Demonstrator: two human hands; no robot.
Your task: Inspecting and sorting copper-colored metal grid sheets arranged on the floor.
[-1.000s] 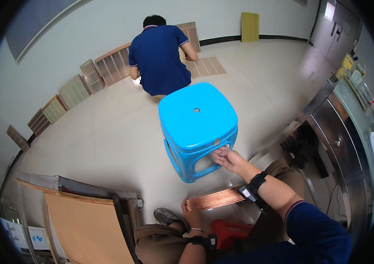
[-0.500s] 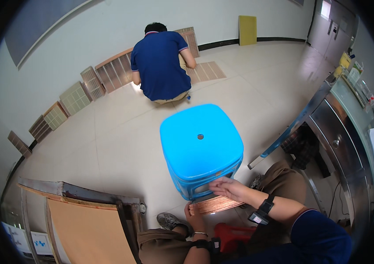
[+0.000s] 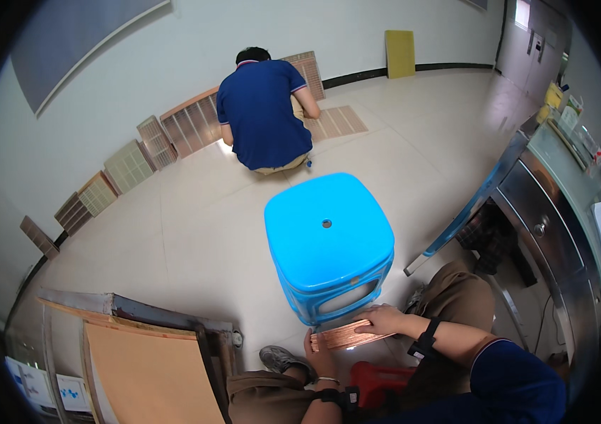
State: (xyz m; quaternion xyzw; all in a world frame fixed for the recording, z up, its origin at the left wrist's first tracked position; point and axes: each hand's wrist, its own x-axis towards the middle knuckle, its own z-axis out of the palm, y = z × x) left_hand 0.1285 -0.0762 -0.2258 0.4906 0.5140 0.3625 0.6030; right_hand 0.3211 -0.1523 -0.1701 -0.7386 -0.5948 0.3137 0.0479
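A bundle of thin copper-coloured strips or boards (image 3: pixel 343 335), seen edge-on and shiny, lies level between my hands, just in front of the blue plastic stool (image 3: pixel 329 244). My left hand (image 3: pixel 319 355) is closed round its left end. Over the right end, my right hand (image 3: pixel 383 320) has its fingers bent down on the bundle's upper edge. Both hands are low, close to my knees, and the bundle hides some of the fingers. The stool's top has a small round hole and nothing lies on it.
A co-worker in a blue shirt (image 3: pixel 265 116) squats beyond the stool near wall-leaning circuit panels (image 3: pixel 129 166). A yellow board (image 3: pixel 399 54) leans farther right. At right stands a metal-drawered desk (image 3: pixel 544 226); at lower left, a frame with a tan board (image 3: pixel 148 367). A red stool (image 3: pixel 375 381) is beneath me.
My right hand was raised with its fingers extended above the bundle; it has come down and closed on the right end. My left hand keeps its hold. The view has shifted slightly.
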